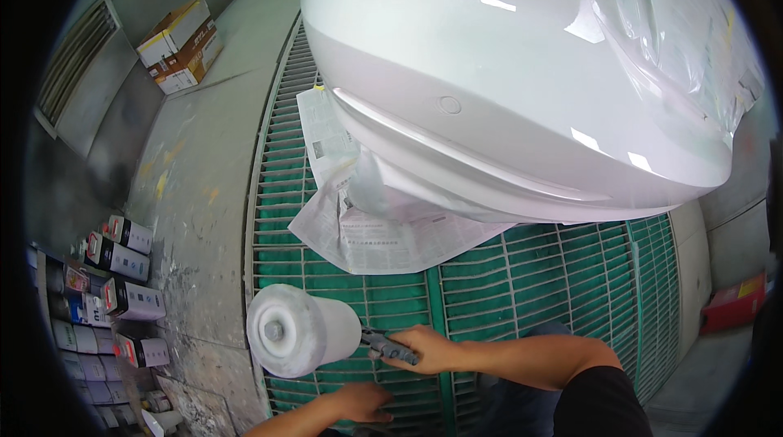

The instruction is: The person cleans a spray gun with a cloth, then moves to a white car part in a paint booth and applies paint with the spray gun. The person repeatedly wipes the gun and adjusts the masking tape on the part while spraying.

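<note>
Right hand [424, 349] closed round the dark grey spray gun [391, 348], which is low in my view, left of centre. Its white cup [281, 335] extends to the left, tilted, round end toward me. Left hand [363, 402] just below, near the cup, fingers bent; I cannot tell whether they hold anything. Ahead, apart from the gun: glossy white car body [489, 94]. Newspaper [375, 245] spreads beneath its lower edge; clear plastic film [681, 46] covers the upper right. Metal grating [530, 274] underneath, green below the bars. Cans [134, 298] grouped at left, cardboard box [181, 46] farther off, red case [734, 304] at right.
</note>
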`<act>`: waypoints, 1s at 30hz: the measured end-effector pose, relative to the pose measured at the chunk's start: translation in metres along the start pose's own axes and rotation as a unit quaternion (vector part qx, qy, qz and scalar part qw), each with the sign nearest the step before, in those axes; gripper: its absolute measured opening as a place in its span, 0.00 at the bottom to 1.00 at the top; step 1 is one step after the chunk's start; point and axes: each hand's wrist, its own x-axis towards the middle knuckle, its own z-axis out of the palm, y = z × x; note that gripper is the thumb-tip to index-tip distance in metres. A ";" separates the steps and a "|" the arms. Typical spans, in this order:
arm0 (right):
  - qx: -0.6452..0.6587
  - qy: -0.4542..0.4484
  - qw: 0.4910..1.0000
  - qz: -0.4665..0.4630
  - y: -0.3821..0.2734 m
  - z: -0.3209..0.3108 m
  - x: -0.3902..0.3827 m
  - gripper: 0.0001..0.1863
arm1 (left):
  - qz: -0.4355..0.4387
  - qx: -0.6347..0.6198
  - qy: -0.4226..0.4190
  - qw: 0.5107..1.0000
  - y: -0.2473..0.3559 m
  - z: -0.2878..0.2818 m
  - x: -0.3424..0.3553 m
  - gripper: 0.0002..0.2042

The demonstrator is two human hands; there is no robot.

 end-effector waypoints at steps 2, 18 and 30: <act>0.003 -0.001 1.000 -0.009 -0.001 -0.001 0.001 0.11 | 0.017 0.008 0.039 0.999 -0.001 0.003 -0.002 0.24; 0.018 0.020 0.999 0.021 -0.014 -0.001 0.003 0.10 | 0.045 0.073 0.073 0.994 0.019 0.001 -0.018 0.24; 0.004 0.020 0.999 0.033 -0.015 0.001 0.011 0.09 | 0.049 0.048 0.057 0.996 0.041 0.004 -0.030 0.24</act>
